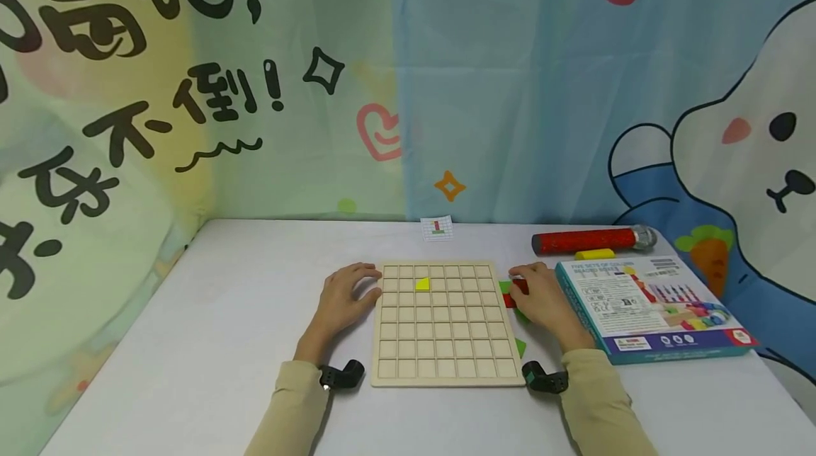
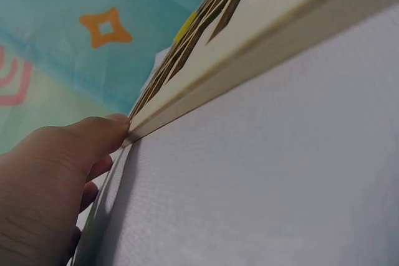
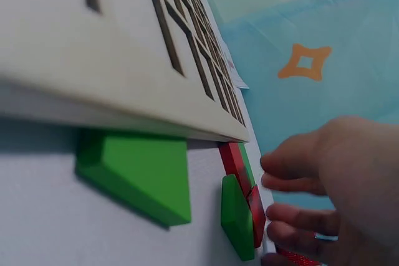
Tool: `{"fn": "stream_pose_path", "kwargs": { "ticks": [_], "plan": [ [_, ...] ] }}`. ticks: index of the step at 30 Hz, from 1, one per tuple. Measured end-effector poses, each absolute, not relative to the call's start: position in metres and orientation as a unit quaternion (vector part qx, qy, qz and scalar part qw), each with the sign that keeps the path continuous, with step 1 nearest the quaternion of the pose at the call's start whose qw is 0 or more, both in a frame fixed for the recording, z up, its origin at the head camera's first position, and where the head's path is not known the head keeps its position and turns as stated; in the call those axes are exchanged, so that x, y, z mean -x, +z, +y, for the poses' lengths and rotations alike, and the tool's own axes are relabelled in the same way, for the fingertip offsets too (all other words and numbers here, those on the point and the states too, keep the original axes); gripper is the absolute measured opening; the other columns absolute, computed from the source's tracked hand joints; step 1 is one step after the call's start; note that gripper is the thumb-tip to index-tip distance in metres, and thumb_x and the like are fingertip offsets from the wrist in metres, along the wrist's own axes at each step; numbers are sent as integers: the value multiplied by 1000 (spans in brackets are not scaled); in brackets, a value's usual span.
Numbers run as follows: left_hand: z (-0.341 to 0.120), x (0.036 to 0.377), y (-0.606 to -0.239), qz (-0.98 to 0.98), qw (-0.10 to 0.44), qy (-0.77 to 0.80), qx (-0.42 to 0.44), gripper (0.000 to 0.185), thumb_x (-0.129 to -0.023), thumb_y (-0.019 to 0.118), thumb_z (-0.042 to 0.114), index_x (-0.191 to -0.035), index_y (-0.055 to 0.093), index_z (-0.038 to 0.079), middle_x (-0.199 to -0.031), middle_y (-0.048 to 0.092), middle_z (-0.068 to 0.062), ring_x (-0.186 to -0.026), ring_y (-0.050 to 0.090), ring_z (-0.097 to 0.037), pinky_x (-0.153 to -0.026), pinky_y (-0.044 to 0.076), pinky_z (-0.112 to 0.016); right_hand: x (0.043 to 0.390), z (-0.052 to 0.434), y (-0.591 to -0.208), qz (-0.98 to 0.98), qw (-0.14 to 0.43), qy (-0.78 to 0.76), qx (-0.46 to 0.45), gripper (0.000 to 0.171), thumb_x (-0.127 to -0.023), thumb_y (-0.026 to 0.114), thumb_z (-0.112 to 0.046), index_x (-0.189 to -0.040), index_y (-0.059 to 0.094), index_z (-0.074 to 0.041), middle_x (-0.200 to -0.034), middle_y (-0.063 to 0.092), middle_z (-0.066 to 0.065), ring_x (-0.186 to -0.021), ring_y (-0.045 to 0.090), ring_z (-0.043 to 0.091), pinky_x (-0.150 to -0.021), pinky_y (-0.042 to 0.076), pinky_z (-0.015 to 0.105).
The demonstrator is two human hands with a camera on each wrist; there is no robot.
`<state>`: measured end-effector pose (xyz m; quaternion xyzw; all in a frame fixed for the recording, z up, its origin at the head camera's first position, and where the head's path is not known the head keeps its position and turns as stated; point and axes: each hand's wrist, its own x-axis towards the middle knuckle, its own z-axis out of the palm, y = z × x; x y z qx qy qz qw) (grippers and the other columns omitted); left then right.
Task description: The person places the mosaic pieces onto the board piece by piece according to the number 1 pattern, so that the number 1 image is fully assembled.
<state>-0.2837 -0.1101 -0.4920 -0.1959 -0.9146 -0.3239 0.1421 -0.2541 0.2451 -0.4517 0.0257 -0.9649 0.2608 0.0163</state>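
Hands flank the pale wooden grid board (image 1: 446, 343).
Your left hand (image 1: 346, 294) rests open against its edge; your right hand (image 1: 542, 298) pinches a red wooden block (image 1: 518, 287).

The right hand (image 1: 547, 304) is covering most of the red wooden block (image 1: 518, 287). The wooden grid board (image 1: 444, 321) is hiding part of the green wooden piece (image 3: 140, 175).

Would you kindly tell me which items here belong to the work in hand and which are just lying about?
In use:
- wooden grid board, left hand at its edge
- yellow piece on the board
- red piece under the right hand
- green pieces

Lying about:
- blue box
- red tube
- small card
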Motion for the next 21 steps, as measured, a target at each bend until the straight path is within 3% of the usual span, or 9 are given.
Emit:
{"fn": "stream_pose_path", "kwargs": {
  "ticks": [10,21],
  "plan": [
    [-110,282,-497,-921,111,-323,187,26,-88,66,30,-112,67,19,-130,60,-5,-129,48,-27,-107,29,-53,249,247,-458,-967,-5,255,-10,36,-92,52,-10,-125,56,6,-123,47,30,-113,46,41,-97,38,55],
    [-109,284,-492,-919,122,-323,192,26,-87,67,28,-112,67,19,-128,62,-3,-128,48,-26,-107,30,-53,256,254,-456,-960,44,275,-32,27,-90,58,-8,-114,65,1,-118,53,25,-108,50,38,-94,39,54]
  ]
}}
